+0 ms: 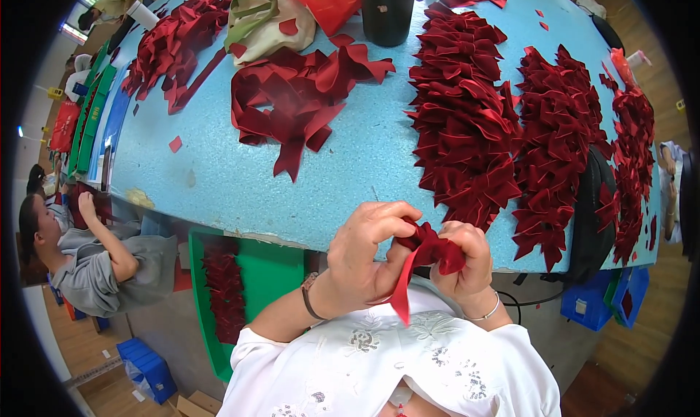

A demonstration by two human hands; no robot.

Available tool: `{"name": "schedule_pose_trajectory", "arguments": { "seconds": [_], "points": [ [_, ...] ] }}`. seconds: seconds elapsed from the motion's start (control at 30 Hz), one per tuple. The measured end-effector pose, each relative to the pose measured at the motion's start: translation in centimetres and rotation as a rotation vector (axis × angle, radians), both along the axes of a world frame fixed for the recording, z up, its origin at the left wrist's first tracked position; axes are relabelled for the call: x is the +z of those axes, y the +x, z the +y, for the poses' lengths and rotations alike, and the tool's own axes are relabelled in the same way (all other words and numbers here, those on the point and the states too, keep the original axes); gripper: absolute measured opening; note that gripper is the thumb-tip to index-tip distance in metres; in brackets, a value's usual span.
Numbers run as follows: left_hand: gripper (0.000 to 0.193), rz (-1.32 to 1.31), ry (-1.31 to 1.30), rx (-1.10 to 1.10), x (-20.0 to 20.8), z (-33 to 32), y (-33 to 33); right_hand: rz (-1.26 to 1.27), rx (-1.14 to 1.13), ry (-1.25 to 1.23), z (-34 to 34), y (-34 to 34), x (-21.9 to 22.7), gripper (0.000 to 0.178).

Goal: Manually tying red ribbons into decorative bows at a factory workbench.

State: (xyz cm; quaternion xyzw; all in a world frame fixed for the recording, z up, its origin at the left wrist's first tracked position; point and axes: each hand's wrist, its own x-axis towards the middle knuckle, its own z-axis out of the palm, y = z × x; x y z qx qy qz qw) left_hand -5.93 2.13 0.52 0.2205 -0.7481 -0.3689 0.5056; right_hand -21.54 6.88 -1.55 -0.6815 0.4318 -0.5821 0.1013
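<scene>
Between my hands, just off the near edge of the light blue table (219,191), is a dark red ribbon bow (430,251) with one tail hanging down. My left hand (368,253) pinches its left side, fingers curled and thumb behind the ribbon. On the other side my right hand (470,256) is closed round a loop of the bow. Just beyond my hands, long rows of finished-looking red bows (463,118) lie stacked on the table. A loose tangle of red ribbon (292,100) sits farther to the left.
A black tumbler (386,12) and a cloth bag (270,23) stand at the back. Below the table's left edge is a green bin (284,271) holding red bows. Another person (109,256) in grey sits at the left. A black bag (592,213) hangs at the right edge.
</scene>
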Motion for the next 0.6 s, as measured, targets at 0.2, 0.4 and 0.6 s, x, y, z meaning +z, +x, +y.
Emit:
{"name": "schedule_pose_trajectory", "arguments": {
  "seconds": [0.2,0.4,0.6],
  "points": [
    [0.030,0.471,0.464,-0.111,-0.7,0.7,-1.4,0.098,0.034,-0.001,-0.1,-0.3,-0.1,0.025],
    [0.034,0.092,0.184,-0.254,-0.7,-1.4,0.5,0.126,0.007,-0.003,-0.1,-0.7,-0.3,0.029],
    [0.039,0.277,0.380,-0.120,-1.5,0.5,-0.6,0.091,0.131,0.014,0.3,-0.6,0.0,0.019]
  ]
}}
